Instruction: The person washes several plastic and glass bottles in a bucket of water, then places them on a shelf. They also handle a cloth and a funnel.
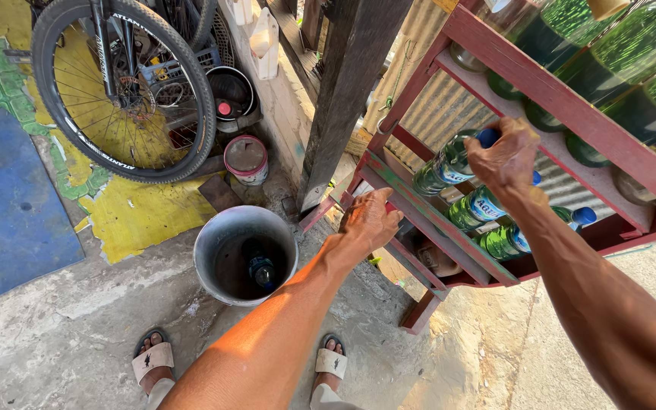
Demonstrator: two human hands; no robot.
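**Right hand on a bottle at the red rack**

I see my right hand (pixel 507 156) wrapped over the blue-capped neck of a plastic bottle (pixel 447 165) of green liquid, fingers curled shut around its top. The bottle lies tilted on the middle shelf of the red wooden rack (pixel 563 106), its base pointing down-left, away from the hand. Two more capped bottles (pixel 495 228) lie just below it on the same slope. Larger green glass bottles (pixel 632 53) sit on the shelf above.

My left hand (pixel 370 220) rests on the lower front rail of the rack, fingers bent loosely over the edge, pinching nothing.

Below the left hand stands a grey bucket (pixel 246 266) on the concrete floor, with one dark bottle (pixel 261 269) inside. A bicycle wheel (pixel 119 87) leans behind it, a small lidded tin (pixel 246 159) beside.
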